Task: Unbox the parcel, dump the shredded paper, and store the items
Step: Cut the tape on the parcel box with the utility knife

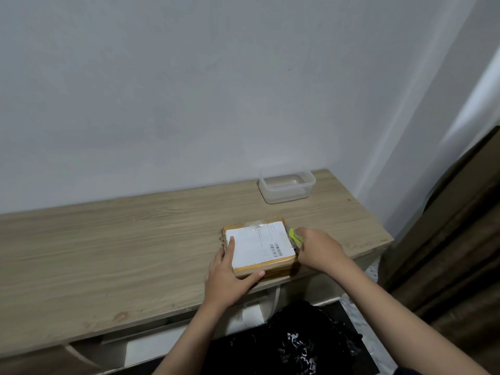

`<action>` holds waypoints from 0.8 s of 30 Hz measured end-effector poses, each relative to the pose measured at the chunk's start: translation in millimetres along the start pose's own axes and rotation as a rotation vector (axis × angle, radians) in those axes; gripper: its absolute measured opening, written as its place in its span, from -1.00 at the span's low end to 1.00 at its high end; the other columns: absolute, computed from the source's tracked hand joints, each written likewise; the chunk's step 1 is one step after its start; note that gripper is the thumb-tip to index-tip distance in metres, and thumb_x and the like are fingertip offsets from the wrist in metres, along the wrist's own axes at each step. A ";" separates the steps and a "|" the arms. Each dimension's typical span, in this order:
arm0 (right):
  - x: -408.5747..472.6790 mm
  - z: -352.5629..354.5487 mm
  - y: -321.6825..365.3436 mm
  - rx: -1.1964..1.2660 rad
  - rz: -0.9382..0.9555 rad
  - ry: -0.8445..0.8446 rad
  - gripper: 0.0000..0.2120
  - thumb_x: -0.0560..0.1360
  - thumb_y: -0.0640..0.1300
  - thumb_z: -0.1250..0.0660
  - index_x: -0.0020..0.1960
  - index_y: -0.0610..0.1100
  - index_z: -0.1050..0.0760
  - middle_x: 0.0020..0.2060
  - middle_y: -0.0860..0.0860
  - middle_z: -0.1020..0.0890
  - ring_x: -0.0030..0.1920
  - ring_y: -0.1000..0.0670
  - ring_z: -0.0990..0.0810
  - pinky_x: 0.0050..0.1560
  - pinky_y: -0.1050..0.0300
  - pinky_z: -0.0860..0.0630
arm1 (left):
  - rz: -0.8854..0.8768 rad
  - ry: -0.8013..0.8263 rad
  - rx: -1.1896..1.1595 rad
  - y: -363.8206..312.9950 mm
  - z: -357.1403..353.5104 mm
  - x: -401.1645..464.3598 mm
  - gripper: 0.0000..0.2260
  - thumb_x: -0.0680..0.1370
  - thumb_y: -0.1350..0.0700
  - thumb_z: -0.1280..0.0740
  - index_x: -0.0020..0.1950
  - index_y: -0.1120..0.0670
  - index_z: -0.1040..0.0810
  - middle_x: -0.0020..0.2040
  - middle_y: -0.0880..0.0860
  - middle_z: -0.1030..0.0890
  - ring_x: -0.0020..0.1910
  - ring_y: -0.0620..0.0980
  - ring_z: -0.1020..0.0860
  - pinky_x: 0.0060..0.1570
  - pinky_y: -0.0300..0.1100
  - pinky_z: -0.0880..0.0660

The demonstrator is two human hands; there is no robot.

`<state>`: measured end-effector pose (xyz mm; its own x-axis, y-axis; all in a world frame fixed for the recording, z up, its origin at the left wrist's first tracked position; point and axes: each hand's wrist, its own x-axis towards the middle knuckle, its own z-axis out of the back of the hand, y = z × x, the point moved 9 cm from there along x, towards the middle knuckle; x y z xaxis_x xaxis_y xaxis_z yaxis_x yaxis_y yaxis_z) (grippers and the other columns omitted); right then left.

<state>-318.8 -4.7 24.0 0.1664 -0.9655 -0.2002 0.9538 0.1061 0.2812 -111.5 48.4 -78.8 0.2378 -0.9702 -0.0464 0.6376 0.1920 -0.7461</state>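
Note:
A small brown taped parcel [263,246] with a white shipping label lies near the front right of the wooden table [113,247]. My left hand [230,272] rests on the parcel's near left corner, thumb along its front side and fingers on the label. My right hand [318,247] is at the parcel's right edge, closed around a small yellow-green cutter [295,235] whose tip touches the parcel's side. A clear plastic container [286,185] stands open at the back right of the table.
A black bin bag [295,345] with shredded paper in it sits below the table's front edge. A brown curtain [457,239] hangs at the right. A grey wall runs behind the table.

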 end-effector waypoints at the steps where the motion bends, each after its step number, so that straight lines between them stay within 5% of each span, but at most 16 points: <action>1: 1.2 1.7 1.1 -0.019 0.000 0.009 -0.59 0.38 -0.16 -0.25 0.23 -0.08 -0.44 0.07 -0.08 -0.61 0.10 -0.15 -0.56 -0.04 0.04 -0.50 | -0.001 0.000 0.005 0.0 -0.2 -0.2 0.01 0.14 -0.54 -0.25 0.49 -0.26 0.04 0.51 0.02 -0.21 0.48 0.04 -0.18 0.40 0.06 -0.27; 12: 3.8 4.2 7.2 -0.041 0.031 0.064 -0.55 0.37 -0.20 -0.26 0.27 -0.11 -0.43 0.07 -0.10 -0.60 0.07 -0.13 -0.56 -0.06 0.04 -0.52 | 0.006 -0.025 0.030 -0.8 0.9 -2.8 0.01 0.15 -0.55 -0.23 0.50 -0.24 0.03 0.51 0.02 -0.23 0.48 0.03 -0.18 0.42 0.05 -0.23; 24: -10.8 -10.0 -2.5 -0.062 0.018 0.089 -0.70 0.33 -0.21 -0.23 0.05 -0.10 -0.49 -0.04 -0.10 -0.61 0.00 -0.16 -0.58 -0.23 0.10 -0.46 | 0.028 -0.015 0.038 -1.5 1.6 -3.4 0.01 0.16 -0.54 -0.23 0.50 -0.23 0.06 0.53 0.02 -0.20 0.49 0.03 -0.17 0.41 0.05 -0.24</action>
<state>-320.5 7.9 16.1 0.2031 -0.9386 -0.2790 0.9635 0.1408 0.2279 -112.1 51.6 -76.4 0.2669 -0.9621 -0.0564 0.6577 0.2246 -0.7190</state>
